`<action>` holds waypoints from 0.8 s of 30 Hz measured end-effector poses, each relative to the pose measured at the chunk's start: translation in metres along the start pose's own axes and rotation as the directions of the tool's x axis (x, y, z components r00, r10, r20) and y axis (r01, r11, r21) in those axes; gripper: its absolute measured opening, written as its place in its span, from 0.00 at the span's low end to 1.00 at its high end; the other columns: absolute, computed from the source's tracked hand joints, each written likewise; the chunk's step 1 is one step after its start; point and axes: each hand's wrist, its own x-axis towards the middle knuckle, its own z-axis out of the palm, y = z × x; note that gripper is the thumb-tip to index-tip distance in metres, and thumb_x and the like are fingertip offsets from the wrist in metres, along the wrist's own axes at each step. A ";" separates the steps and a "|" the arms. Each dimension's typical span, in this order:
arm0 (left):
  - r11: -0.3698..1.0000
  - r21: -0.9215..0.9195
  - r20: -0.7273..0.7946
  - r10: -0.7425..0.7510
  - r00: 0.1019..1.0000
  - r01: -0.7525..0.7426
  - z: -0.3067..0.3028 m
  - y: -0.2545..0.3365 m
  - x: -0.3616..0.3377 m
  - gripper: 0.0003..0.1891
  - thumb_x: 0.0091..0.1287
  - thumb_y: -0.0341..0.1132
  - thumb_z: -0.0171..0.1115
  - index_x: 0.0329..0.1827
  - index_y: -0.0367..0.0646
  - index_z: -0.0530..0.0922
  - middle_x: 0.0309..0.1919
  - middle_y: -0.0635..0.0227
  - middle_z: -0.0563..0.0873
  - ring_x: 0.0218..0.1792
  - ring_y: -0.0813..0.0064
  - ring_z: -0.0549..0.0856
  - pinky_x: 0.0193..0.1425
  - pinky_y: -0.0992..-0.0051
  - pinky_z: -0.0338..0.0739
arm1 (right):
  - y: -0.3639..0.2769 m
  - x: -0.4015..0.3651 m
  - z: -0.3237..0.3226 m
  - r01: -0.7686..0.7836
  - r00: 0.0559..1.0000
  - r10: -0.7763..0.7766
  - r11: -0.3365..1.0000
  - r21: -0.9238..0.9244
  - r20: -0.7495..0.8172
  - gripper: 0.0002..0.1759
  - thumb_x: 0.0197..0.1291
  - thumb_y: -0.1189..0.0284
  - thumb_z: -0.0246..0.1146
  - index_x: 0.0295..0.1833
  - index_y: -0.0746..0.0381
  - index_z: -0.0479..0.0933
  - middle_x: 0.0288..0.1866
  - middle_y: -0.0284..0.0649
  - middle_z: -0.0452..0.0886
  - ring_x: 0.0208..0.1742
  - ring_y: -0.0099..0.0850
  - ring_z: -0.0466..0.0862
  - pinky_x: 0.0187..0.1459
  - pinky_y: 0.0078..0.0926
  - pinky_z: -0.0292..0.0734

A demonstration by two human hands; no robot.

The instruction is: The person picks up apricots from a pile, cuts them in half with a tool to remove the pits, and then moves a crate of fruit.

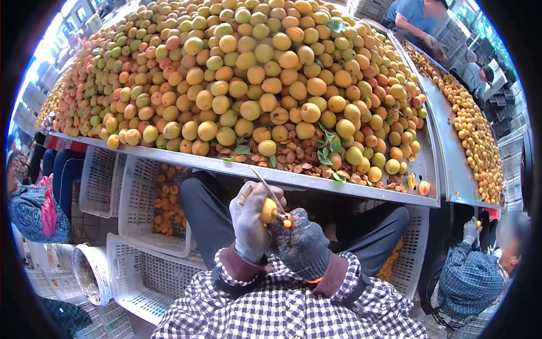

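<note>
My left hand (249, 217), in a pale grey work glove, is closed around a yellow apricot (270, 210) over my lap. Against it, my right hand (299, 240), in a dark, dirty glove, grips a small knife (263, 182). The thin blade slants up and left across the fruit, toward the table edge. Most of the knife's handle is hidden by the dark glove. Just beyond both hands, a heap of apricots (243, 62) covers the metal table (237, 166), with brown pits (291, 155) and green leaves (327, 148) near the front edge.
At my left are a white crate (127, 198) with apricot pieces and another white crate (164, 282). A white bucket (93, 274) stands farther left. People sit on both sides, and one person (415, 20) leans over a second table (446, 133) at right.
</note>
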 end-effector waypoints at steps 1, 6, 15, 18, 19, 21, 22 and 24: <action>0.996 -0.092 -0.014 -0.021 1.000 0.020 -0.005 0.001 0.000 0.16 0.70 0.40 0.53 0.33 0.33 0.77 0.23 0.62 0.81 0.25 0.79 0.79 0.31 0.81 0.74 | -0.003 0.003 0.004 0.004 1.000 -0.004 1.000 0.005 0.002 0.13 0.64 0.67 0.62 0.41 0.66 0.70 0.23 0.48 0.79 0.22 0.47 0.82 0.21 0.38 0.73; 0.926 0.306 0.002 0.232 0.973 -0.221 -0.029 -0.005 0.002 0.17 0.73 0.42 0.42 0.36 0.37 0.73 0.26 0.61 0.79 0.24 0.76 0.76 0.32 0.77 0.75 | -0.014 0.019 -0.023 -0.490 0.796 0.070 0.656 0.573 0.601 0.12 0.68 0.70 0.59 0.48 0.68 0.74 0.32 0.44 0.80 0.32 0.33 0.82 0.30 0.27 0.77; 0.845 -0.520 0.146 -0.057 0.988 0.125 0.006 0.017 -0.010 0.32 0.69 0.64 0.48 0.40 0.38 0.77 0.30 0.63 0.82 0.30 0.73 0.81 0.32 0.76 0.76 | -0.001 -0.046 -0.032 -0.433 0.894 0.219 0.201 0.879 0.391 0.16 0.63 0.70 0.64 0.52 0.66 0.72 0.42 0.44 0.83 0.39 0.32 0.86 0.36 0.29 0.80; 0.935 -0.347 0.057 -0.056 0.997 0.073 0.025 0.022 -0.018 0.36 0.68 0.67 0.44 0.40 0.35 0.77 0.30 0.60 0.80 0.31 0.72 0.80 0.36 0.74 0.76 | -0.015 -0.040 -0.038 -0.108 0.977 0.035 0.931 0.348 0.209 0.25 0.52 0.72 0.71 0.51 0.66 0.68 0.34 0.50 0.81 0.34 0.49 0.85 0.31 0.36 0.80; 0.937 -0.343 0.062 -0.052 0.997 0.070 0.028 0.021 -0.019 0.36 0.68 0.67 0.44 0.40 0.35 0.77 0.30 0.60 0.80 0.31 0.72 0.80 0.36 0.74 0.76 | -0.012 -0.042 -0.035 -0.102 0.979 0.031 0.931 0.351 0.202 0.25 0.52 0.72 0.71 0.51 0.66 0.68 0.34 0.50 0.81 0.34 0.49 0.85 0.31 0.36 0.80; 0.915 -0.390 0.105 -0.065 0.992 0.101 0.033 0.020 -0.022 0.36 0.68 0.67 0.45 0.40 0.34 0.77 0.30 0.60 0.80 0.31 0.72 0.79 0.36 0.74 0.77 | -0.006 -0.045 -0.031 0.051 0.998 -0.058 0.956 0.288 0.015 0.28 0.48 0.70 0.73 0.52 0.66 0.68 0.31 0.48 0.81 0.31 0.50 0.84 0.29 0.38 0.79; 0.911 -0.390 0.111 -0.099 0.989 0.135 0.036 0.019 -0.024 0.37 0.68 0.67 0.44 0.40 0.33 0.76 0.29 0.60 0.79 0.29 0.72 0.79 0.34 0.75 0.77 | -0.008 -0.049 -0.035 -0.011 0.999 0.000 0.978 0.208 0.051 0.31 0.45 0.69 0.74 0.52 0.66 0.68 0.32 0.48 0.80 0.31 0.50 0.84 0.29 0.39 0.79; 0.923 -0.364 0.102 -0.096 0.990 0.127 0.039 0.018 -0.025 0.37 0.69 0.67 0.43 0.40 0.33 0.77 0.28 0.60 0.80 0.28 0.72 0.79 0.32 0.75 0.77 | -0.007 -0.048 -0.044 0.003 0.997 -0.018 0.979 0.204 0.073 0.31 0.45 0.69 0.74 0.52 0.66 0.67 0.32 0.49 0.80 0.31 0.50 0.84 0.29 0.39 0.79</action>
